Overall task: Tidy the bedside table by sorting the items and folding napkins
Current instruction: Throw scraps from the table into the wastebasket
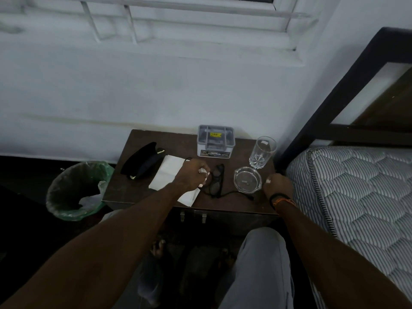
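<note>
On the dark bedside table (263, 204) a white napkin (166, 172) lies flat left of centre. My left hand (191, 175) rests over its right part, closed around small crumpled white scraps (204, 172). Dark glasses (217, 181) with a black cord lie just right of that hand. My right hand (277, 182) is closed at the table's right edge with a small white scrap (268, 180) showing at its fingers. A clear glass ashtray (247, 179) sits between my hands.
A black glasses case (142, 160) lies open at the table's left. A grey organiser box (215, 140) stands at the back, a tall empty glass (262, 152) to its right. A green-lined bin (77, 190) stands left of the table. The bed mattress (356, 192) borders the right.
</note>
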`<state>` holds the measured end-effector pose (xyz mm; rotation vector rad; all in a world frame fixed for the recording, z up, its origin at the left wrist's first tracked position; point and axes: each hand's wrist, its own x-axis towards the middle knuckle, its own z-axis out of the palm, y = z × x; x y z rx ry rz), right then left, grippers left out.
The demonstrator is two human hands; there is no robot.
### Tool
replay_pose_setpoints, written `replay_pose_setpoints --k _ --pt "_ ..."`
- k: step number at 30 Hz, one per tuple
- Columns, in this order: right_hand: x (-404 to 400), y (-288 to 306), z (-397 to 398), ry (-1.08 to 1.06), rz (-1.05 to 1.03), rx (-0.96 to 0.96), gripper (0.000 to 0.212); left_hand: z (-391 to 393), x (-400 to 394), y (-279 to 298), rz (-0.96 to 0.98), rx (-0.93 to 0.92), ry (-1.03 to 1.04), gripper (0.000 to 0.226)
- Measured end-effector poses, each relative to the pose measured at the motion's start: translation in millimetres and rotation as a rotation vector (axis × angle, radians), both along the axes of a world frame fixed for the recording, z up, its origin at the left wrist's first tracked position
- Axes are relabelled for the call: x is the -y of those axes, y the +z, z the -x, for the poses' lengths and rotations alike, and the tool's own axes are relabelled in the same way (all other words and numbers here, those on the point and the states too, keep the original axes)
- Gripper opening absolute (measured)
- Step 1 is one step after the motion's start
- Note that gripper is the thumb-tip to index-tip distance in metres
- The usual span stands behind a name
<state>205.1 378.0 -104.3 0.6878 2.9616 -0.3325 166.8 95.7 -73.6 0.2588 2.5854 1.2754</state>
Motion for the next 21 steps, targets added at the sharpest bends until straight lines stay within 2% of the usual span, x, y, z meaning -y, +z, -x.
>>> replay_pose_setpoints --k 4,7,10,14,21 --pt "11.6 27.2 6.0 0.02 -0.091 -0.173 0.021 -8.4 12.9 14.8 0.001 -0.021 0.04 0.005" --pt "31.6 50.4 12.7 0.068 -0.081 -0.276 0.019 -16.8 27.1 28.0 0.013 -0.08 0.06 0.008" --pt "67.2 69.9 17.2 0.104 0.112 -0.388 0.014 -27.2 47.7 42.0 0.079 -0.172 0.115 0.011" --pt "131.0 84.3 24.4 0.242 0.283 -0.384 0.014 -40.2 87.0 49.9 0.036 -0.15 0.207 0.011" --pt "260.0 86.9 31.0 0.549 0.447 -0.374 0.017 -64.7 176.5 45.4 0.087 -0.134 0.347 0.014"
